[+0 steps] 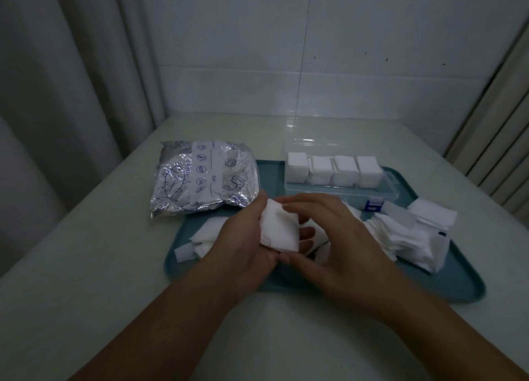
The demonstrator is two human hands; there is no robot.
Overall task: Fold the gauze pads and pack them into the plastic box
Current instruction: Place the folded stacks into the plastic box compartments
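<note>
Four folded stacks fill the plastic box (340,190), loose pads (406,237) remain on the tray (469,289), and left hand (246,237) and right hand (329,232) pinch one gauze pad (279,229) mid-fold

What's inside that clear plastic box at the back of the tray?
The plastic box holds four stacks of folded gauze pads in a row. Whatever lies beneath the stacks is covered and cannot be seen.

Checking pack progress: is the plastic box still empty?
No: four stacks of folded gauze already sit in a row inside the open plastic box.
</note>
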